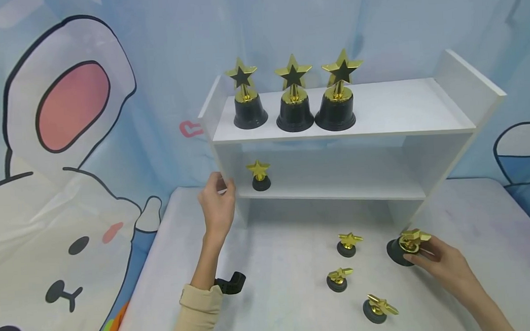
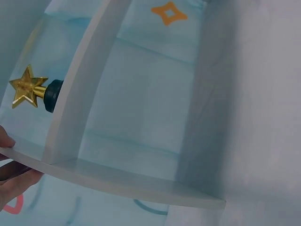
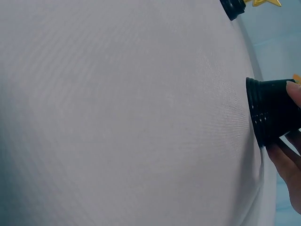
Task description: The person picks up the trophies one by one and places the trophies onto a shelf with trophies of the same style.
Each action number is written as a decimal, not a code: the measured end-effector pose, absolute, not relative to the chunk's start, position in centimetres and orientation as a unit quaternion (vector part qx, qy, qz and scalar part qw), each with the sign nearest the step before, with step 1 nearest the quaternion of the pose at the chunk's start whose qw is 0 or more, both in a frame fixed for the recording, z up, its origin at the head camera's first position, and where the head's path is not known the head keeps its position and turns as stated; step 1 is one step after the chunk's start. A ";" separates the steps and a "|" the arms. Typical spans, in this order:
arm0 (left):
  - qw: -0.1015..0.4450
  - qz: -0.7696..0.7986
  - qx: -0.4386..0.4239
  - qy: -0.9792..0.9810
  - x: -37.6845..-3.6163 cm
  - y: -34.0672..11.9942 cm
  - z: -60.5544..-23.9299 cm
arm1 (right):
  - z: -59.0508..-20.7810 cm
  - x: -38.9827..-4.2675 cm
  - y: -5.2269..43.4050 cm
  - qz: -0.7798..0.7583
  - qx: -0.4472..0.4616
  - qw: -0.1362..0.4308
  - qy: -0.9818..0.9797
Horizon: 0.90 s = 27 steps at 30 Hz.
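My left hand (image 1: 219,203) holds the left side panel of the white shelf (image 1: 427,106); in the left wrist view its thumb (image 2: 5,139) and fingers lie on opposite faces of the panel edge. A small star trophy (image 1: 260,177) stands on the middle board close to that hand. At the right, my right hand (image 1: 442,262) grips a large star trophy (image 1: 401,251) with a black base. In the right wrist view this base (image 3: 273,110) appears at or very near the tabletop; whether it touches is unclear.
Three large star trophies (image 1: 294,110) stand toward the left of the top board. On the white table (image 1: 288,283), left of my right hand, are three small star trophies (image 1: 337,282). A blue printed curtain (image 1: 163,66) hangs behind the shelf.
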<state>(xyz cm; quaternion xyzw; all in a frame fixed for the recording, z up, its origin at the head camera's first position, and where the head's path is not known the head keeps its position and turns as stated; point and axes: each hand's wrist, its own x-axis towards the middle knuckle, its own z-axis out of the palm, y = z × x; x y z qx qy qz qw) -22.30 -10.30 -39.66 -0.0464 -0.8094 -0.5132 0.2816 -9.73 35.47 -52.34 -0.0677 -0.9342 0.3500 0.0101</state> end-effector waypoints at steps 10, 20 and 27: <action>0.281 -0.508 -0.050 -0.813 -22.1 -10.2 -39.5 | -51.8 -9.2 35.4 0.319 -0.085 0.015 -0.944; 0.280 -0.509 -0.049 -0.813 -22.1 -10.2 -39.7 | -49.2 -8.1 34.4 0.283 -0.057 0.030 -0.957; 0.289 -0.509 -0.053 -0.809 -22.1 -10.2 -39.7 | -45.8 -7.6 33.7 0.279 0.005 0.066 -0.958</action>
